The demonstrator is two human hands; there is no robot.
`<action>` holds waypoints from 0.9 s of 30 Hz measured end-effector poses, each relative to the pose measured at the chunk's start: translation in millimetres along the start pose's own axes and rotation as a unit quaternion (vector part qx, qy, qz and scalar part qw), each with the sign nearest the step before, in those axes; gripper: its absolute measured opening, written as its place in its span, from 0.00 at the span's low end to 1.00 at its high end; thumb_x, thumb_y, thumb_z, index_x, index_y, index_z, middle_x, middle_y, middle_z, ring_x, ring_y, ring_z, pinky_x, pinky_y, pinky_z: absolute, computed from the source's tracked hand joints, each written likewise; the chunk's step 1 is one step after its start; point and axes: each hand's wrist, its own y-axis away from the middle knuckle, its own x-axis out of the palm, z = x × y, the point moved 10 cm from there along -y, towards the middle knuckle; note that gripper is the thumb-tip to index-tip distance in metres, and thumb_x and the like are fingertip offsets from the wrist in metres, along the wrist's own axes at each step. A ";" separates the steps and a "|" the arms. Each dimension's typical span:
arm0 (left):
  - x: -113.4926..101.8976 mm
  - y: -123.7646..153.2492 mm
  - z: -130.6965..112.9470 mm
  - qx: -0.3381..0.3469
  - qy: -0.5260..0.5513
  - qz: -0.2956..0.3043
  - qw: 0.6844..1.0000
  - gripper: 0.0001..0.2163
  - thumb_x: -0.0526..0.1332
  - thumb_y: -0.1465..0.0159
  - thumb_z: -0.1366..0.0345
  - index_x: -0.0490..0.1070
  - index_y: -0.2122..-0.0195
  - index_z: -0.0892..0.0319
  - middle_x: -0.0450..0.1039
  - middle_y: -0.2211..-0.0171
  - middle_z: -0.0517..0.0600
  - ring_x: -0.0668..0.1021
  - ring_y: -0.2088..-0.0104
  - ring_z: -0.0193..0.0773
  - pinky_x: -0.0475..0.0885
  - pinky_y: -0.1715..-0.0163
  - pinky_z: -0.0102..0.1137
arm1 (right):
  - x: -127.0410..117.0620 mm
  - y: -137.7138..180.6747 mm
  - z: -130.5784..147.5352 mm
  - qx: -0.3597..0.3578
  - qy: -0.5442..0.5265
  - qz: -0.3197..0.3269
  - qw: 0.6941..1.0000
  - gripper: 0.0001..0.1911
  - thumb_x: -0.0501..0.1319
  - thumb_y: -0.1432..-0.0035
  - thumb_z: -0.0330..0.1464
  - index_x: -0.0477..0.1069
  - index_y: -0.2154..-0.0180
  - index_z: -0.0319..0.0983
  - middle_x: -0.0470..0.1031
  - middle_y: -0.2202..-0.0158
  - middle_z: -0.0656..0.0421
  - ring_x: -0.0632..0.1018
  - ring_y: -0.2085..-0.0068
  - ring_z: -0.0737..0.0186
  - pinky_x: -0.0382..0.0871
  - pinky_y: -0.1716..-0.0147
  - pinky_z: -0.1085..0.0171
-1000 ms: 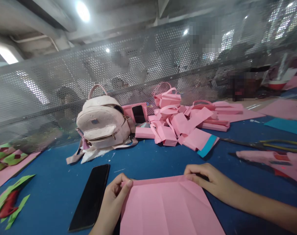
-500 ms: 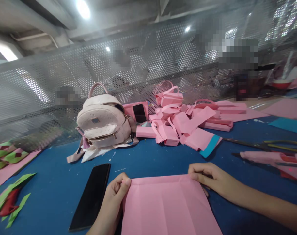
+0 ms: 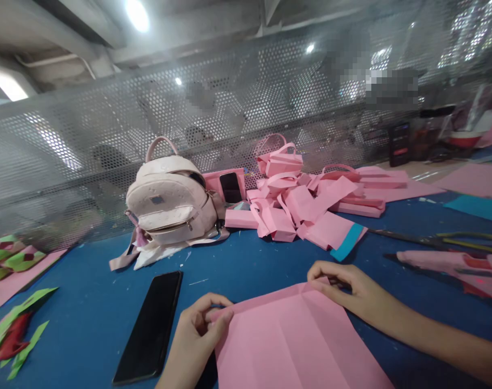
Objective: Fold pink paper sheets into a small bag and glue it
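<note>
A creased sheet of pink paper (image 3: pixel 294 335) slants across the front of the blue table, its far edge folded over in a narrow strip. My left hand (image 3: pixel 203 327) pinches the sheet's far left corner between thumb and fingers. At the far right corner, my right hand (image 3: pixel 339 283) grips the same edge, thumb on the near side and fingers curled behind. The sheet's near end runs out of view at the bottom. Beside my left hand lies a black smartphone (image 3: pixel 151 324).
A pale backpack (image 3: pixel 168 200) stands at the back, next to a heap of folded pink paper pieces (image 3: pixel 286 205). To the right lie a pink glue gun (image 3: pixel 440 262) and scissors (image 3: pixel 469 240). Green paper strips (image 3: pixel 27 351) lie at left. A perforated metal screen (image 3: pixel 238 119) borders the table.
The pink sheet has turned, its left corner coming nearer and its right corner rising slightly. My left hand has shifted right and nearer; my right hand has moved slightly up and left.
</note>
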 end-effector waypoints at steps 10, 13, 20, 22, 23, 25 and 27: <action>5.4 4.8 -17.5 0.078 -0.101 0.014 0.992 0.10 0.65 0.43 0.57 0.75 0.74 0.58 0.74 0.75 0.49 0.73 0.72 0.37 0.63 0.73 0.26 | 15.9 7.7 14.7 -0.033 0.077 0.060 0.995 0.13 0.56 0.37 0.39 0.71 0.71 0.40 0.73 0.72 0.61 0.70 0.70 0.65 0.59 0.71 0.67; 6.5 5.3 -19.3 0.084 -0.111 0.019 0.990 0.09 0.64 0.42 0.58 0.75 0.74 0.58 0.74 0.74 0.49 0.74 0.71 0.38 0.65 0.70 0.27 | 21.2 13.0 24.8 -0.072 0.110 0.083 0.988 0.09 0.58 0.39 0.35 0.72 0.70 0.40 0.72 0.72 0.62 0.70 0.70 0.65 0.60 0.71 0.67; 15.8 2.4 -36.9 0.092 -0.159 0.067 0.981 0.08 0.62 0.41 0.61 0.75 0.73 0.59 0.77 0.71 0.49 0.77 0.66 0.41 0.67 0.64 0.29 | 18.6 8.5 59.2 -0.084 0.161 0.077 0.980 0.05 0.58 0.39 0.33 0.72 0.65 0.42 0.75 0.66 0.61 0.74 0.66 0.63 0.63 0.66 0.67; 21.9 2.9 -43.3 0.090 -0.170 0.086 0.978 0.07 0.62 0.41 0.62 0.75 0.73 0.59 0.77 0.71 0.50 0.76 0.67 0.41 0.66 0.65 0.29 | 19.3 5.8 77.4 -0.099 0.197 0.061 0.973 0.05 0.61 0.42 0.35 0.73 0.63 0.42 0.77 0.63 0.60 0.75 0.63 0.61 0.63 0.65 0.66; 26.1 3.8 -47.0 0.092 -0.175 0.097 0.976 0.07 0.62 0.41 0.63 0.75 0.73 0.59 0.77 0.72 0.49 0.76 0.68 0.40 0.66 0.66 0.28 | 23.1 5.2 85.9 -0.107 0.209 0.066 0.970 0.07 0.62 0.43 0.35 0.74 0.62 0.43 0.77 0.63 0.60 0.76 0.63 0.60 0.63 0.65 0.65; 35.5 6.0 -55.7 0.103 -0.182 0.114 0.971 0.07 0.62 0.42 0.64 0.75 0.74 0.59 0.76 0.73 0.49 0.74 0.69 0.38 0.65 0.68 0.27 | 35.2 4.6 98.6 -0.110 0.206 0.097 0.967 0.07 0.63 0.44 0.36 0.75 0.61 0.44 0.79 0.65 0.62 0.77 0.65 0.61 0.62 0.67 0.66; 44.5 7.6 -65.3 0.122 -0.185 0.125 0.967 0.06 0.63 0.43 0.64 0.75 0.74 0.60 0.75 0.74 0.47 0.72 0.71 0.36 0.63 0.70 0.26 | 45.9 3.5 106.7 -0.106 0.193 0.123 0.968 0.06 0.62 0.43 0.36 0.76 0.64 0.45 0.79 0.69 0.63 0.76 0.69 0.63 0.59 0.71 0.67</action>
